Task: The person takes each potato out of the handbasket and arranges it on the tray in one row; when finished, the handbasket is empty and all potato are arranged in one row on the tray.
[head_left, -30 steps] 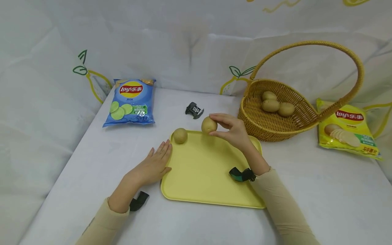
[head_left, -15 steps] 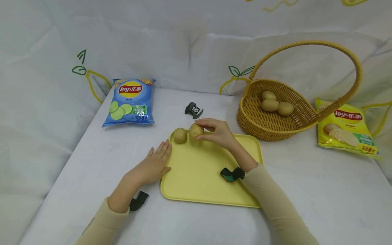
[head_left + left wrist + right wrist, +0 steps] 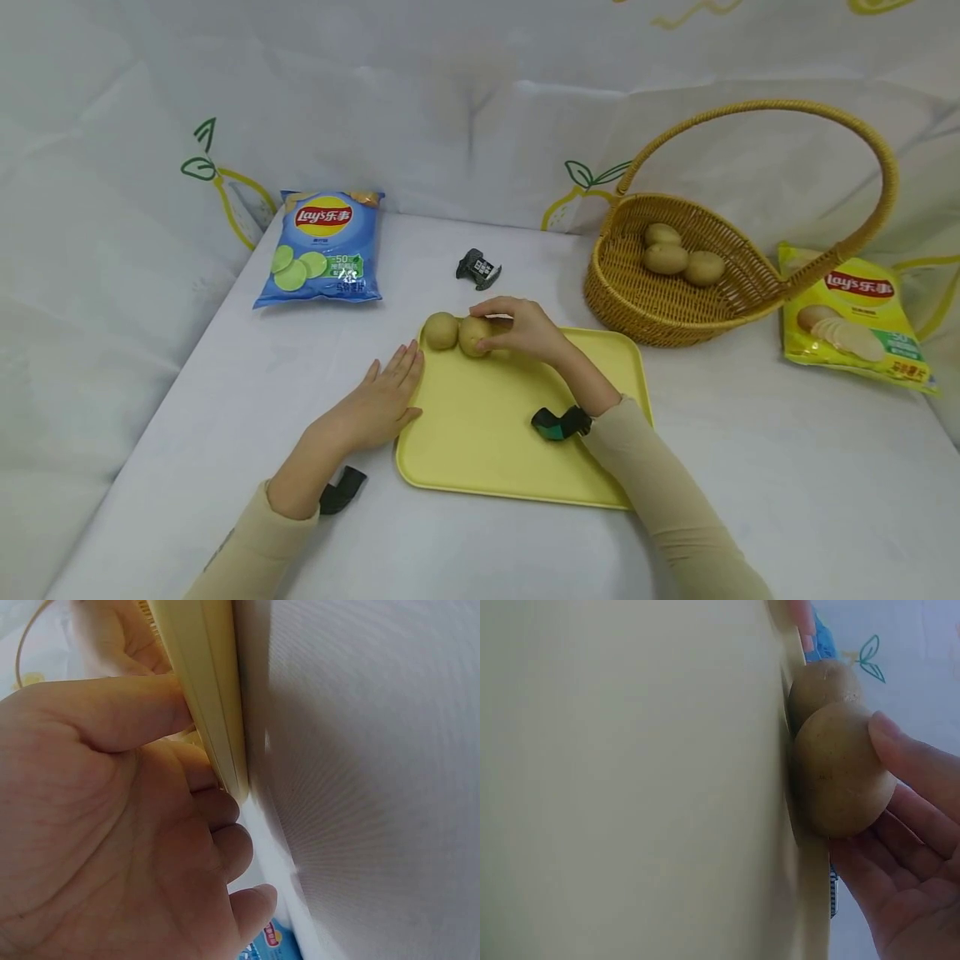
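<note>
A yellow tray (image 3: pixel 517 433) lies on the white cloth in front of the person. In its far left corner sits one round potato (image 3: pixel 440 331). Right beside that one, the right hand (image 3: pixel 525 332) holds a second potato (image 3: pixel 473 337) between thumb and fingers, low at the tray's far edge. The right wrist view shows this held potato (image 3: pixel 844 772) partly overlapping the other potato (image 3: pixel 825 684). My left hand (image 3: pixel 378 404) rests with straight fingers along the tray's left rim. In the left wrist view its thumb and fingertips touch the tray's edge (image 3: pixel 210 697).
A wicker basket (image 3: pixel 637 308) with a tall handle stands at the back right, holding several potatoes (image 3: pixel 665 258). A yellow chip bag (image 3: pixel 855 321) lies right of it. At the back left is a blue chip bag (image 3: pixel 322 248). Behind the tray lies a small black object (image 3: pixel 477 268).
The right hand has carried its potato left and down, from above the tray's far edge to beside the corner potato. The left hand stays in place on the rim.
</note>
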Tool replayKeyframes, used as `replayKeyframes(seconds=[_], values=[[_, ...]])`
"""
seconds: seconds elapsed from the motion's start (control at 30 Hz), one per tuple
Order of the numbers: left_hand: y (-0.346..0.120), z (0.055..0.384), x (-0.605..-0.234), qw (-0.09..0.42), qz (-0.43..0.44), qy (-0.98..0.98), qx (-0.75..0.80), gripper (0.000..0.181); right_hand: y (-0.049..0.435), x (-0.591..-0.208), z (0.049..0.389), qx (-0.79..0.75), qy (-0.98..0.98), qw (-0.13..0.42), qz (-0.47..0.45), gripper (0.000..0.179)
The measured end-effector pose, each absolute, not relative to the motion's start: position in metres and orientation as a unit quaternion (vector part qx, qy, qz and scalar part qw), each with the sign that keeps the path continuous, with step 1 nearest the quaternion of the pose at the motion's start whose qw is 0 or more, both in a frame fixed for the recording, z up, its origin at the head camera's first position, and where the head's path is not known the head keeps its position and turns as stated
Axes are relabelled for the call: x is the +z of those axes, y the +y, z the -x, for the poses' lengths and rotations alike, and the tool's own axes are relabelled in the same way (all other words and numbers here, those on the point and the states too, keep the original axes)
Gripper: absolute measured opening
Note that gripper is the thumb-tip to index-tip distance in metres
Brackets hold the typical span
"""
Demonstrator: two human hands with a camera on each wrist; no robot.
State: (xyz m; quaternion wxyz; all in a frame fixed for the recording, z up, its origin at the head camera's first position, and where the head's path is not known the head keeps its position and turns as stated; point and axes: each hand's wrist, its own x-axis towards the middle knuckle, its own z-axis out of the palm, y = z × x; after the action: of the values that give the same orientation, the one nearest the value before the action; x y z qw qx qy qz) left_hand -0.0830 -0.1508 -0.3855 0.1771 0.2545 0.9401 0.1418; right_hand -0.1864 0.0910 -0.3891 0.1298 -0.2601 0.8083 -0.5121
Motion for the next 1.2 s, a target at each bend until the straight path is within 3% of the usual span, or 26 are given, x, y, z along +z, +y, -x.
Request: replayKeyframes(seconds=[0.47,1.2], values=[[-0.151,0.083,-0.385,0.178,-0.253,0.94,0.141,0.068,0.09,-0.381,0.185,-0.453,0.844,0.153,0.243,0.054],[-0.152,0.083,-0.386,0.174,-0.258,0.939,0.146,0.068,0.107,-0.378,0.19,-0.461,0.842,0.127,0.25,0.051]])
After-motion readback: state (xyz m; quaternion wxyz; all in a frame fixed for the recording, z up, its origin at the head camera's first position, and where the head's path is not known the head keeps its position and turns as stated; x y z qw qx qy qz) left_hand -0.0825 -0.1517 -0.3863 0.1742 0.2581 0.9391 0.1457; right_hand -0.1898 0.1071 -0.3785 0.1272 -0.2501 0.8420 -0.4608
